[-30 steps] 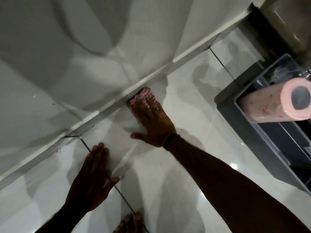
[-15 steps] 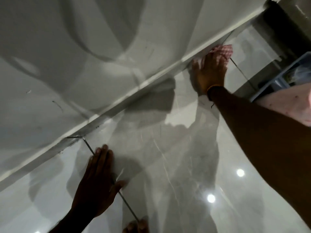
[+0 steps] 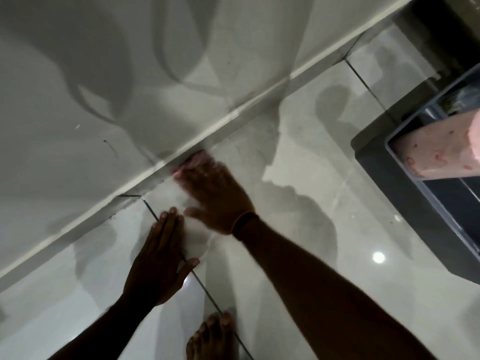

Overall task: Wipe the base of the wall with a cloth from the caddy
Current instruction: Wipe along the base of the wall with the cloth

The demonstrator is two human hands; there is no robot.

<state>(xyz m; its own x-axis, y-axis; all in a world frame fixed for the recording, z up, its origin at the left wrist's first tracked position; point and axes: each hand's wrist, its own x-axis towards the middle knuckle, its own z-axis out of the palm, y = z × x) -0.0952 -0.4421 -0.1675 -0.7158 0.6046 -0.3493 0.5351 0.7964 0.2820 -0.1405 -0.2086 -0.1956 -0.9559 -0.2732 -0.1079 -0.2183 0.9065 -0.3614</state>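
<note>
One cloth (image 3: 191, 162), one caddy (image 3: 426, 203), two hands. The pink cloth sits near centre, against the skirting (image 3: 233, 118) at the base of the wall (image 3: 104, 87), blurred under the right hand (image 3: 215, 193), whose flat fingers press it. The left hand (image 3: 158, 258), spread open, rests palm-down on the floor (image 3: 298, 203) at 7 o'clock, holding nothing. The caddy stands at 3 o'clock, with open tile between it and the hands.
</note>
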